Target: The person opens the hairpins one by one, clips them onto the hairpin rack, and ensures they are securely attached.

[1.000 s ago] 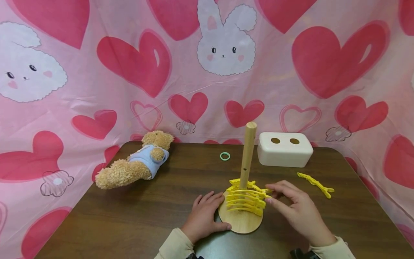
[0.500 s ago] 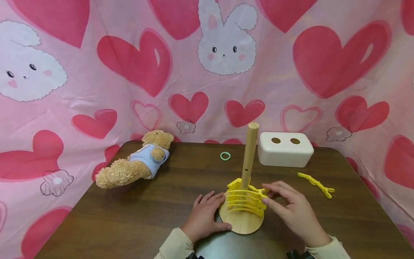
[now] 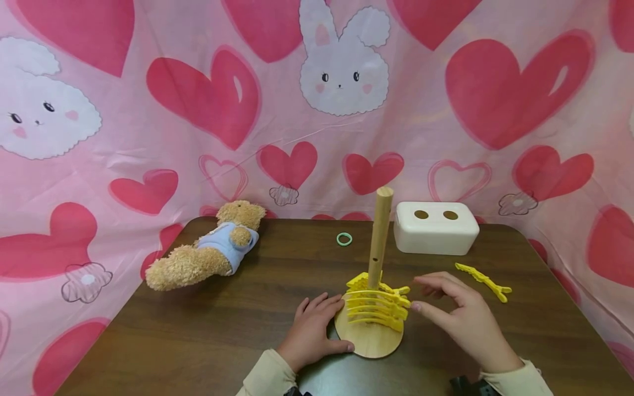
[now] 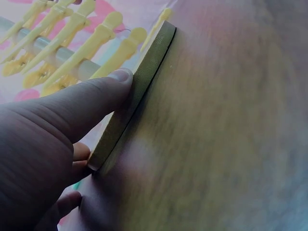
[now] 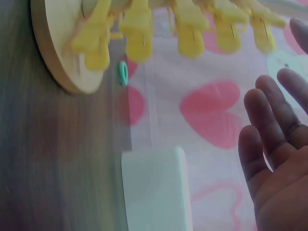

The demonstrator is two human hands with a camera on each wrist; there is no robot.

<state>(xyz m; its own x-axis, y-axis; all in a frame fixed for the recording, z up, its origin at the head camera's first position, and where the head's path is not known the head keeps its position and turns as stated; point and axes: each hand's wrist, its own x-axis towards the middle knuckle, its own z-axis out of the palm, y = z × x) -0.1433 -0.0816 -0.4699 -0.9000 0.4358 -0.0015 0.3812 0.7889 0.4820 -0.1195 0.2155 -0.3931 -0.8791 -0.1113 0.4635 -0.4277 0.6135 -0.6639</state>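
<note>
A wooden stand with a round base and upright post is on the table in the head view. Several yellow alligator hair clips are clamped one above another around the lower post, their handle ends pointing right. My left hand holds the base at its left rim, thumb at the front; the left wrist view shows the thumb against the edge. To the right of the clips, my right hand has its fingers apart and nothing between them. The right wrist view shows its relaxed fingers below the row of clips.
One loose yellow hair clip lies on the table to the right. Behind are a white box with two holes and a small green ring. A teddy bear in blue lies at the left, before a pink heart-patterned cloth.
My right hand has let go of the top hair clip, which stays on the post, and has drawn back a little to the right. My left hand has stayed at the base.
</note>
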